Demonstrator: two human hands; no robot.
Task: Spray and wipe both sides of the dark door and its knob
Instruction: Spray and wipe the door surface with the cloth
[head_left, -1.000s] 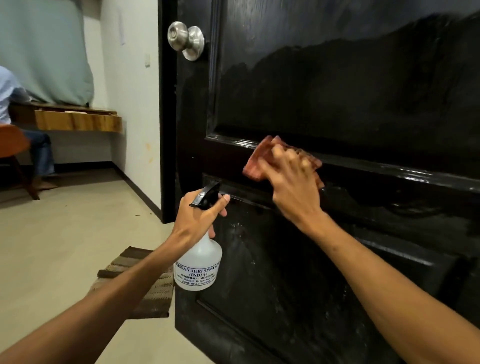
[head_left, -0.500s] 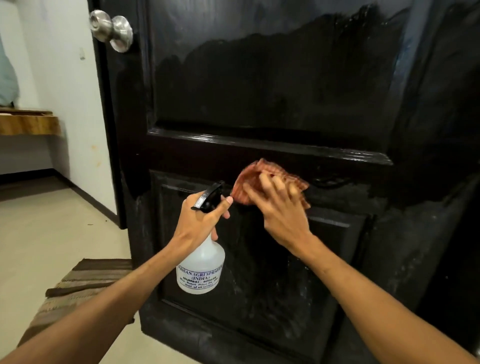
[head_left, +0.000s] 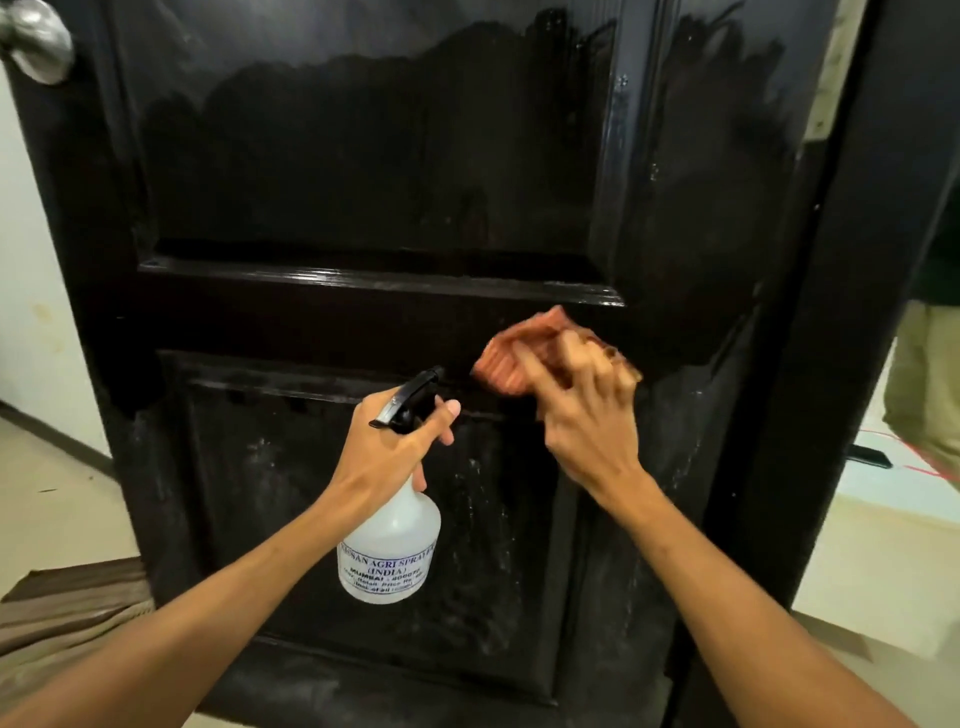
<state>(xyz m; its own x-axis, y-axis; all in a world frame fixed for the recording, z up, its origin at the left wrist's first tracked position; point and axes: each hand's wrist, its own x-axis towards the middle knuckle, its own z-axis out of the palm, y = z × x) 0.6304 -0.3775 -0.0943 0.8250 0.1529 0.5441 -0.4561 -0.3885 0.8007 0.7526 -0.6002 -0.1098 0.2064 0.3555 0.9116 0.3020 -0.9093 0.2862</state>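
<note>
Pale floor (head_left: 47, 493) and a white wall (head_left: 21, 260) border the scene on the left. A striped mat (head_left: 67, 603) lies on the floor at the foot of the dark door (head_left: 363, 156).

Door: the glossy black face fills most of the view. A horizontal rail divides it into an upper and a lower panel. The upper panel shows a smooth sheen, and the lower panel carries whitish streaks and specks. The metal knob (head_left: 36, 41) sits at the upper left, near the door's edge, partly cut off by the picture border. A dark door frame (head_left: 857, 312) runs down the right side.

Left hand (head_left: 387, 452): the grip is closed round the neck of a translucent white spray bottle (head_left: 389, 545), just below its black trigger head (head_left: 410, 397). The bottle hangs upright in front of the lower panel, with the nozzle toward the door and the printed label toward the camera. Contact between bottle and door cannot be determined.

Right hand (head_left: 587, 415): the grip holds a bunched reddish cloth (head_left: 511, 358), with bent fingers pressing it against the rail right of centre, at the top edge of the lower panel. This hand appears blurred. The two hands are near each other but apart.
</note>
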